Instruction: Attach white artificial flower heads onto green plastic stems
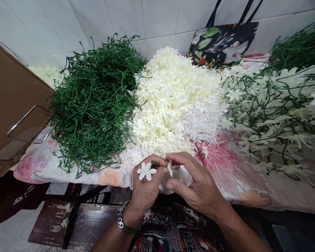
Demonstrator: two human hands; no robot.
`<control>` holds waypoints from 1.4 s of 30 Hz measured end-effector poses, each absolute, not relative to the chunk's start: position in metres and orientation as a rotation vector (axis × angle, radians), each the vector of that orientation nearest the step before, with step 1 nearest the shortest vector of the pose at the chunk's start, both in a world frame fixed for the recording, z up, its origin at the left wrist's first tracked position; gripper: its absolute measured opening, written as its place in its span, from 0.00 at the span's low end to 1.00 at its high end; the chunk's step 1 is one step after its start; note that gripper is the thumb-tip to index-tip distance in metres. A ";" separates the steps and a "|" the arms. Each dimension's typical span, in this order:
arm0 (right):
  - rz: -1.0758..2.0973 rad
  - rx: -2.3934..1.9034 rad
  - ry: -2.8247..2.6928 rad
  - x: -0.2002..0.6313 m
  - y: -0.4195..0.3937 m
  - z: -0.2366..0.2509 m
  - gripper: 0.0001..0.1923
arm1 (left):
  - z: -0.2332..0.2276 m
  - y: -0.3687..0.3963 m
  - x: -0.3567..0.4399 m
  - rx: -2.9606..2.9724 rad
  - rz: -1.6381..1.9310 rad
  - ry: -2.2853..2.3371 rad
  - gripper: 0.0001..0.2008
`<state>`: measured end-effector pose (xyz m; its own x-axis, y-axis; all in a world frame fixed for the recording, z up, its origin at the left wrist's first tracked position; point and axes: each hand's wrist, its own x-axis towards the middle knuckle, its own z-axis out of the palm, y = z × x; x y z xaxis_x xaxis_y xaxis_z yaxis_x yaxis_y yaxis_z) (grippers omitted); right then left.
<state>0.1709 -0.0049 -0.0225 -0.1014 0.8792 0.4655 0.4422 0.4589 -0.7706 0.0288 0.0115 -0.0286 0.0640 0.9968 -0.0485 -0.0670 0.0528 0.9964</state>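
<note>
My left hand (148, 180) is closed, thumb against forefinger, on a green artificial flower stem that mostly hides inside the grip. One white artificial flower (146, 171) shows over the back of this hand. A second small white flower (170, 168) pokes out past the left thumb tip, its thin stamens pointing right. Around that second blossom my right hand (190, 176) curves with thumb and forefinger apart; whether a fingertip touches it I cannot tell. Just beyond both hands lies a heap of loose white petals (165, 101), with a pile of white stamens (203, 122) at its right.
A tangled heap of green stems (94, 101) lies left, beside a cardboard box (13, 105) and a metal wire handle (25, 120). Assembled white flowers (275, 115) spread at right. A floral bag (223, 45) leans on the tiled wall. Flowered cloth (225, 164) covers the table.
</note>
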 end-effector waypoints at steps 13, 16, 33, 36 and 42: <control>0.665 -1.179 -1.551 0.181 -0.009 -0.021 0.05 | -0.010 0.009 0.020 1.564 0.876 1.137 0.11; 0.711 -1.140 -1.576 0.185 -0.009 -0.014 0.05 | -0.012 0.008 0.020 1.679 0.861 1.093 0.11; 0.484 -1.177 -1.890 0.184 -0.008 -0.007 0.08 | -0.017 0.004 0.021 2.069 0.829 1.063 0.11; 0.423 -1.189 -1.907 0.183 -0.007 -0.014 0.09 | -0.023 0.006 0.025 2.093 0.870 1.048 0.11; 0.453 -1.212 -1.872 0.185 -0.006 -0.026 0.08 | -0.028 0.010 0.033 2.081 0.930 1.019 0.13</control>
